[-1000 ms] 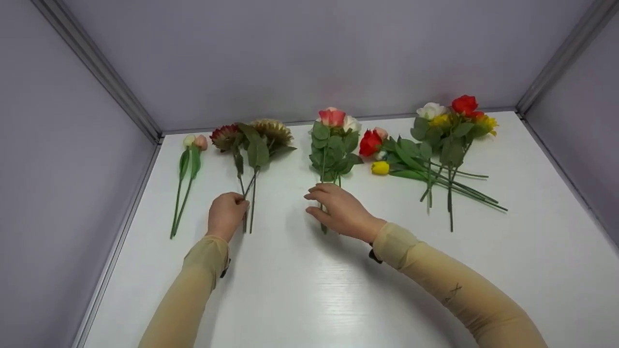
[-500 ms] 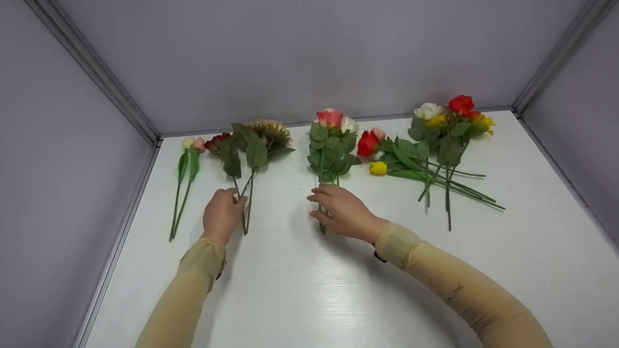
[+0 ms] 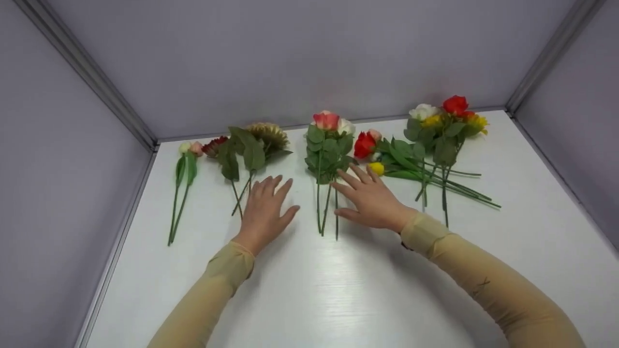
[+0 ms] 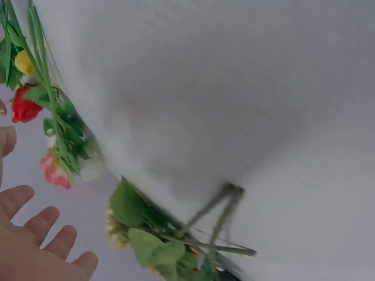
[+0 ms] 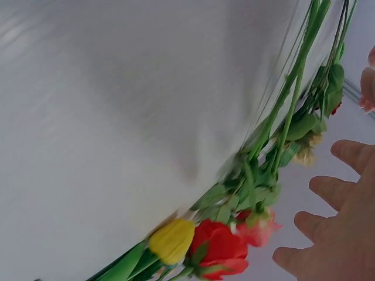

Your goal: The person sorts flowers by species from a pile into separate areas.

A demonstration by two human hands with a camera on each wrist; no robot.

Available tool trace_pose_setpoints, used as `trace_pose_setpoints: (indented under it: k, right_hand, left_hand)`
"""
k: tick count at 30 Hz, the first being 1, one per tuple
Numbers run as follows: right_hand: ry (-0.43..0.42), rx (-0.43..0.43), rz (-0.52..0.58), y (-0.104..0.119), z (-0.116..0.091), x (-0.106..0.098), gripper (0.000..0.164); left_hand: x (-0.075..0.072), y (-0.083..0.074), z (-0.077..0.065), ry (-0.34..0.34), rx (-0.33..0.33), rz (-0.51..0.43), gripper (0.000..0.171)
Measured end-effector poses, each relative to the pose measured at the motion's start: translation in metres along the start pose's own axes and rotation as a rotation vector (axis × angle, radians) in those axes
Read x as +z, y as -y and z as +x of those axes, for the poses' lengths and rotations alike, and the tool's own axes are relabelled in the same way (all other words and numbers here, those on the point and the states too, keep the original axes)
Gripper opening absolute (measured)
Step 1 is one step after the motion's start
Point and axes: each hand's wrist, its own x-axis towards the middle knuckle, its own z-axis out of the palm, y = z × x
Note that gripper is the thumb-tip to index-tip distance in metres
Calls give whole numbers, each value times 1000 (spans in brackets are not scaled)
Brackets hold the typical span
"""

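My left hand hovers with fingers spread over the stems of the dark red and tan chrysanthemum-like flowers, hiding the lower stem ends in the head view. In the left wrist view those crossed stems lie apart from the fingers. My right hand, fingers also spread, is just right of the rose bunch, its fingertips overlapping the rightmost stem and lower leaves. Neither hand holds anything. Beside the right fingertips lie a yellow tulip and a red rose; both show large in the right wrist view.
Two tulips, one cream and one pink, lie at the far left of the white table. At the right, a bunch with a red rose, white rose and yellow flowers crosses the tulip stems. Grey walls stand behind and at both sides.
My left hand has let go of the chrysanthemum stems and moved right, fingers spreading. My right hand has left the rose stems, moving right and opening out. The dark red flower has shifted left.
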Motion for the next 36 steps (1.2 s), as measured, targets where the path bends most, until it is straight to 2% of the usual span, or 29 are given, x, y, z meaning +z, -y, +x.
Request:
trace_pose_setpoints:
  k: [7,12,16,20,25,28,32,36]
  right_hand:
    - [-67,176,36,-62,-28,-14,74]
    - [-82,326,63,-111,-55,-24,77]
    - [-79,421,86,-146,-79,-31,74]
    - [-72,489,64,-173,-103,-31,67]
    - [-73,471,1,-197,-127,-26,50]
    - [-81,451,11,-203,-136,-24,41]
    - [-99,463,64,-204,-143,-20,35]
    - [-111,466,68,-205,-144,-16,32]
  left_hand:
    - [6,-54,10,106,200,105,75]
    - [14,-95,17,179,320,128,80]
    - [23,-126,20,201,419,157,80]
    - [34,-153,25,203,485,193,81]
    - [48,-183,26,242,525,195,81]
    - [57,-196,25,269,542,197,81]
    - [67,-207,23,291,556,211,80]
    - [73,-213,22,290,567,225,78]
